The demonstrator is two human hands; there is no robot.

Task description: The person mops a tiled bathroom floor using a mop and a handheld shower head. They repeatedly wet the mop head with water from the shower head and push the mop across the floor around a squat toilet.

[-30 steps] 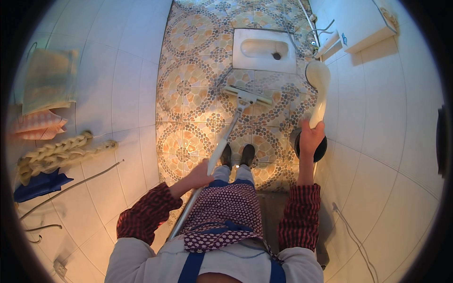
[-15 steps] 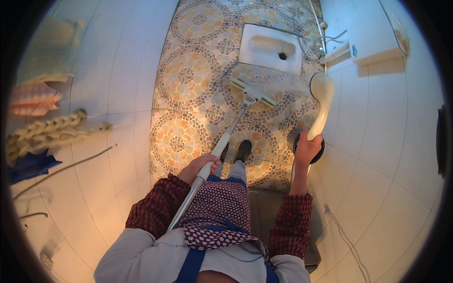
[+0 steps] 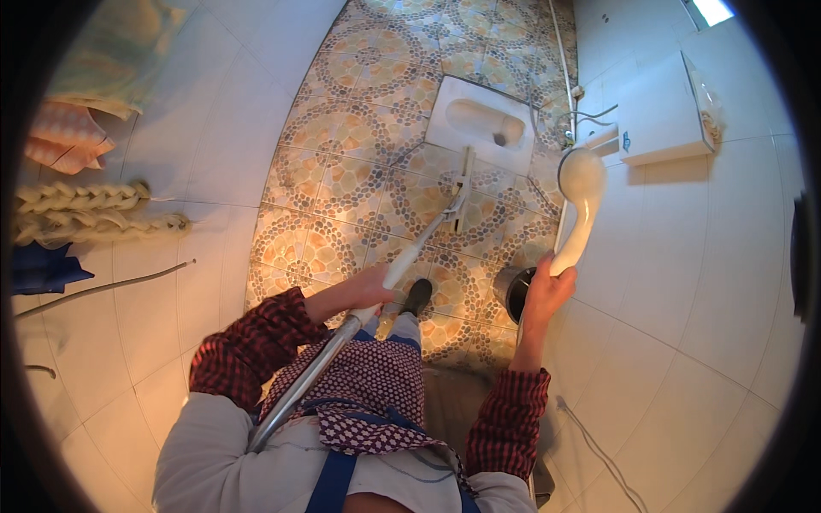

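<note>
My left hand (image 3: 369, 286) is closed round the white and metal handle of a sponge mop (image 3: 405, 258). The handle's lower part runs back beside my apron. The mop head stands narrow on the patterned tile floor (image 3: 342, 171), its far end by the near edge of a white squat toilet (image 3: 462, 137). My right hand (image 3: 547, 292) is wrapped round the handle of a cream shower head (image 3: 582, 184), held up at the right with its head pointing away from me. I cannot make out any water leaving it.
A dark bucket (image 3: 516, 291) stands beneath my right hand. A white wall cabinet (image 3: 667, 111) juts from the right wall. Cloths (image 3: 70, 135) and braided strands (image 3: 94, 224) hang along the left wall. A dark seat or box (image 3: 449, 398) is beside my legs.
The mop head has turned from lying crosswise to pointing toward the toilet. My left hand still grips the handle, and the shower head stays in my right hand. My view has shifted.
</note>
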